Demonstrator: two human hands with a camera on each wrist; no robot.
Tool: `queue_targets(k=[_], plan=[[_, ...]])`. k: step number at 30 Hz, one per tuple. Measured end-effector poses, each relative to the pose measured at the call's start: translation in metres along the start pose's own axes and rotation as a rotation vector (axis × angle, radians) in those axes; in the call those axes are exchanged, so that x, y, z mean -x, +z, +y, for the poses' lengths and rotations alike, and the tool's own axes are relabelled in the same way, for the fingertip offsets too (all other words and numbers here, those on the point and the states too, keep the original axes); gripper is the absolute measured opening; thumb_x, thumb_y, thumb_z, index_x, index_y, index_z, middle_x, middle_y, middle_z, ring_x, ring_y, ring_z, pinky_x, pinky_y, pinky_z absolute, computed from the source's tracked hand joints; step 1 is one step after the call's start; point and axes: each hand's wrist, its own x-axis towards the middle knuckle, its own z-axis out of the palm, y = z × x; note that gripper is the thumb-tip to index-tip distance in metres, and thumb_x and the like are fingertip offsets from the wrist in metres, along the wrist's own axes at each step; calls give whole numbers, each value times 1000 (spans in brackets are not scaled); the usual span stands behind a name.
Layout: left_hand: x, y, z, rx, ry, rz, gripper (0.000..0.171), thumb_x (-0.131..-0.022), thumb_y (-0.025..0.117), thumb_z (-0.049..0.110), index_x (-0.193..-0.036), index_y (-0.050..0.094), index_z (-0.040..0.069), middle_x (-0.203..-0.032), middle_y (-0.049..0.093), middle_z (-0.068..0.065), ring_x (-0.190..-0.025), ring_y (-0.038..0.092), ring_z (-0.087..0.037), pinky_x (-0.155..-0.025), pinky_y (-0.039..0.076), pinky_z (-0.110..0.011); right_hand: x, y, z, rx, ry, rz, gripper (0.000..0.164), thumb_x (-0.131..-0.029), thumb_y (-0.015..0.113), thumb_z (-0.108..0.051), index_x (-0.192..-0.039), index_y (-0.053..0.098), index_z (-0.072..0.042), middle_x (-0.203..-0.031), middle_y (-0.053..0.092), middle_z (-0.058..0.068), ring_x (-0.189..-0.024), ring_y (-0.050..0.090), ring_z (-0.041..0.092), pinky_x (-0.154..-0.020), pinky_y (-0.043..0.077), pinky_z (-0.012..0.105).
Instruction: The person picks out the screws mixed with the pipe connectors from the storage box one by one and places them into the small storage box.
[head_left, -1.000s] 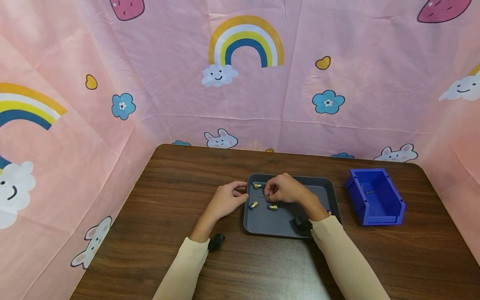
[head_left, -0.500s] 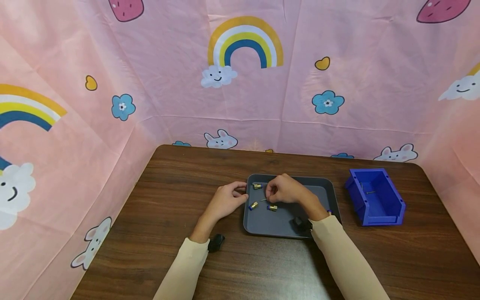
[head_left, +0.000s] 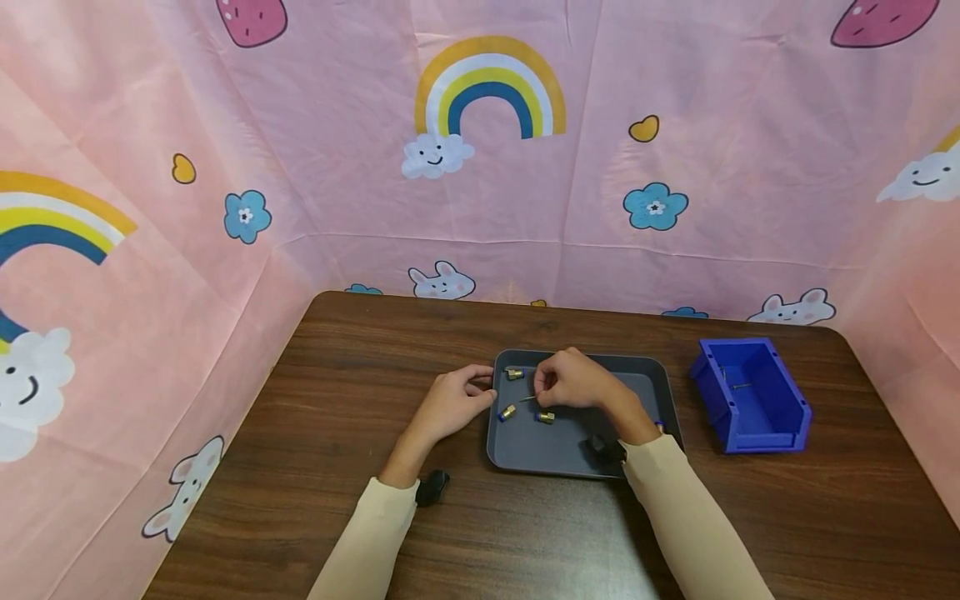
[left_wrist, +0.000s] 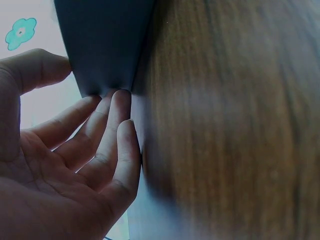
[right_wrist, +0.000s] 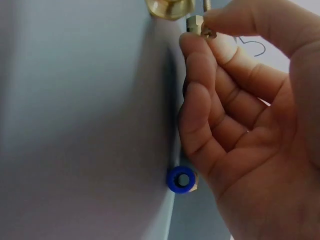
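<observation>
A thin metal screw (head_left: pixel 527 398) is pinched between the thumb and fingers of my right hand (head_left: pixel 573 379), low over the left half of a dark grey tray (head_left: pixel 525 448). In the right wrist view its head (right_wrist: pixel 207 33) shows at the fingertips. Around that hand lie brass fittings with blue ends: one fitting (head_left: pixel 514 374) at the back, another (head_left: pixel 507 412) near the left wall, a third (head_left: pixel 545 417) just in front. My left hand (head_left: pixel 450 404) touches the tray's left wall with thumb and fingertips, its fingers loosely bent.
A blue bin (head_left: pixel 767 440) stands right of the tray, with small screws (head_left: pixel 741 386) inside. Partly hidden by the right forearm is another fitting (head_left: pixel 660 427) by the tray's right wall. Patterned cloth (head_left: pixel 525 192) hangs behind the wooden table (head_left: pixel 360 358).
My right hand has shifted slightly to the right, and the screw's free end has gone from nearly level to tilted downward. The left hand and the fittings have stayed in place.
</observation>
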Motion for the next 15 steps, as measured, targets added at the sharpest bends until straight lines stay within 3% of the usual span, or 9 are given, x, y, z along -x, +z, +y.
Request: queue_targets(k=[9,11,15], plan=[[-6,2,-19,4,31,-17,46,-103,72,31,-140,73,4,-127,78,-12,-97,79,-22,-83,62,-42,7,-7,-2,-26,-30,84,11,-89,79,-7,-82,77,-15,-76,69,-11,-69,63,8,-68,53,30],[-6,2,-20,-11,44,-13,46,-103,72,32,-140,73,3,-126,78,-12,-96,79,-21,-81,62,-40,10,-9,-4,-44,-29,101,10,-89,78,-6,-83,77,-14,-77,71,-10,-69,64,9,-68,54,30],[0,-2,-4,3,4,-15,43,-103,73,26,-140,73,3,-128,78,-12,-99,79,-22,-88,62,-45,15,-13,-5,-69,-23,128,10,-89,78,-4,-85,78,-13,-77,71,-8,-69,64,11,-67,53,30]])
